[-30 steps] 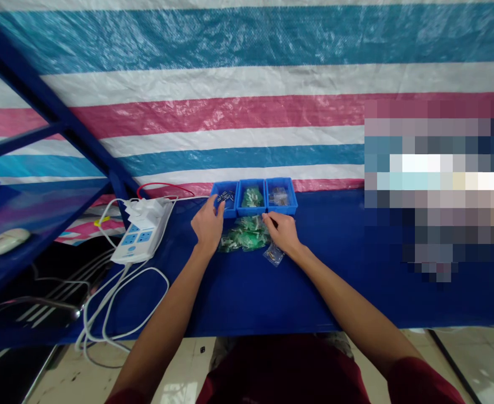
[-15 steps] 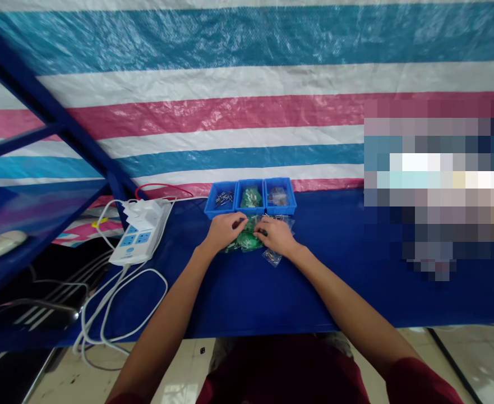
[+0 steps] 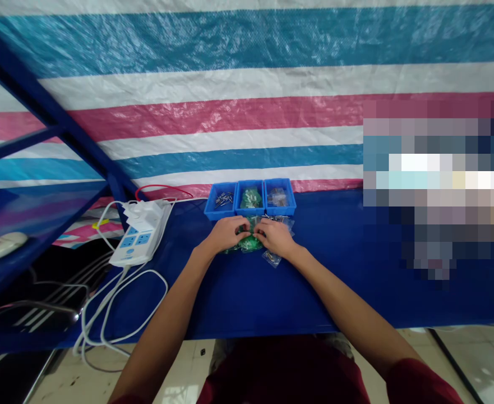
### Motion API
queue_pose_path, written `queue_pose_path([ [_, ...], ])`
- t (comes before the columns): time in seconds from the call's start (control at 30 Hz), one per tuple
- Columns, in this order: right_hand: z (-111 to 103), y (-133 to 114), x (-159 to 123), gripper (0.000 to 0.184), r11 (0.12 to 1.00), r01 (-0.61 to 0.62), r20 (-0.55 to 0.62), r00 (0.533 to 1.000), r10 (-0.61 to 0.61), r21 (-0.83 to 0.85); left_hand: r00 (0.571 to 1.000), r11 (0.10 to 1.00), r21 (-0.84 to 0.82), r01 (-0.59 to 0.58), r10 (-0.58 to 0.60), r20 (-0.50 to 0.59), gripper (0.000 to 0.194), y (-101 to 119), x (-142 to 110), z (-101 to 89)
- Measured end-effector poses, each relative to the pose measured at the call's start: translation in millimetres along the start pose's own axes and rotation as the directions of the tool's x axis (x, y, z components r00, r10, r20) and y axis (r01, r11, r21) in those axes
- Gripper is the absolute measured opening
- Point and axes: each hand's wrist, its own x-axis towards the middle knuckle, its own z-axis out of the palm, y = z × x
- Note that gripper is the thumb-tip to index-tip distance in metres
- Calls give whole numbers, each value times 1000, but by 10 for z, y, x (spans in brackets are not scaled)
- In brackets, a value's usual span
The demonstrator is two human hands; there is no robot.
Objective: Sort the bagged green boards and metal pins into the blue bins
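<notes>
My left hand (image 3: 225,234) and my right hand (image 3: 274,238) meet over a clear plastic bag of green parts (image 3: 250,243) on the blue table (image 3: 250,292). Both hands have their fingers curled and pinched on the bag's top. A second small clear bag (image 3: 271,258) lies just under my right wrist. Behind the hands stand three small blue bins: the left bin (image 3: 220,201) holds small metal pieces, the middle bin (image 3: 250,198) green parts, the right bin (image 3: 278,197) clear-bagged parts.
A white power strip (image 3: 139,235) with plugs and looping white cables (image 3: 116,314) lies at the table's left. A blue shelf frame (image 3: 61,129) stands at left with a pale mouse-like object (image 3: 1,245). A striped tarp (image 3: 247,84) forms the back wall.
My left hand left the left bin and came to the green bag. My right hand shifted left to join it; both now pinch the bag.
</notes>
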Motion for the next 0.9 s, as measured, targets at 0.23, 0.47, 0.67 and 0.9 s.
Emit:
queue_pose_path([
  [0.23,-6,-4,8,6,999,-32,-6,999,32,-4,1000,1000,18,-15,15,6,13,-6,4,-12],
  [0.47,23,30,4,11,1000,-26,-51,998,26,-1,999,999,11,-37,37,4,16,-35,-8,5],
  [0.67,23,26,0,26,998,-44,-180,983,36,-42,999,999,17,-47,48,-21,15,-54,-15,22],
  [0.9,48,67,13,36,999,-6,-130,991,-1,-53,998,999,9,-47,47,-34,16,-36,-15,22],
])
